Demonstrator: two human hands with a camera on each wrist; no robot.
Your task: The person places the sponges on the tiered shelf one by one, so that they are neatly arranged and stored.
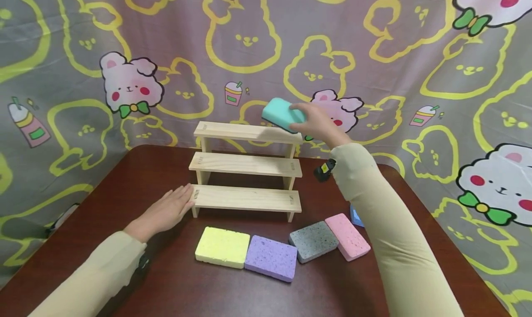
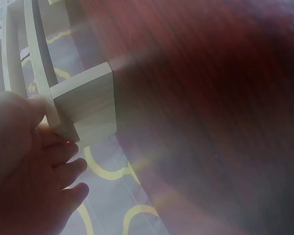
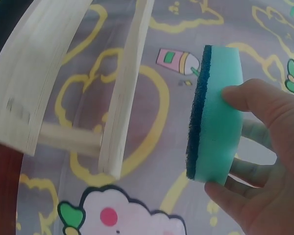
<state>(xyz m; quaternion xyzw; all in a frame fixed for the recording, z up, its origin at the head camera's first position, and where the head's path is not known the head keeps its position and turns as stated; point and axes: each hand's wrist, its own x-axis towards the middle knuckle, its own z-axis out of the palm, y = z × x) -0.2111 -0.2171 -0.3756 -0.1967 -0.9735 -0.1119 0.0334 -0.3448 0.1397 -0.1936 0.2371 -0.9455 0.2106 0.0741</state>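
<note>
My right hand (image 1: 316, 119) grips a turquoise sponge (image 1: 279, 114) by its edges, above the right part of the top step of a three-step wooden stand (image 1: 245, 199). In the right wrist view the sponge (image 3: 220, 117) shows a dark scouring layer on one side, and a gap parts it from the top board (image 3: 125, 93). My left hand (image 1: 168, 211) rests with fingers extended against the left end of the lowest step. The left wrist view has that hand (image 2: 29, 161) at the board's end, touching it.
In front of the stand lie a yellow sponge (image 1: 222, 247), a purple sponge (image 1: 271, 258), a grey sponge (image 1: 313, 241) and a pink sponge (image 1: 348, 236). A blue piece (image 1: 356, 216) is partly hidden by my right sleeve. Behind the brown table (image 1: 166, 280) hangs a patterned cloth (image 1: 266, 54).
</note>
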